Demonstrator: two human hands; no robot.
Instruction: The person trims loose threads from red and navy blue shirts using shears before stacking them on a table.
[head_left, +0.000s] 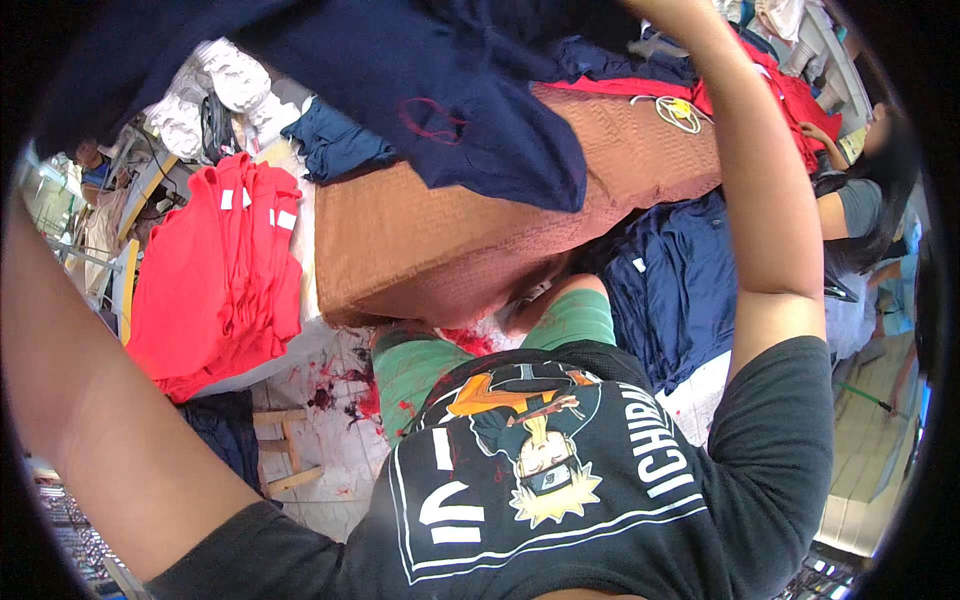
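Note:
A navy garment [440,90] hangs raised in front of me, spread from the upper left toward the top middle. A loop of loose red thread [432,122] clings to it. My right arm reaches up to the top edge, where only the heel of my right hand [672,10] shows beside the garment; its fingers are cut off. Up the left side stretches my left arm [110,400], its hand beyond the picture's rim. Below the garment stands a table with a brown patterned cover [400,230].
Red garments with white tags [225,270] are piled at the left; navy ones [670,280] lie at the right. A white cord with a yellow piece [682,110] rests on the cover's far edge. A co-worker [865,200] is at the right. Thread scraps [345,390] litter the floor beside a wooden stool [285,450].

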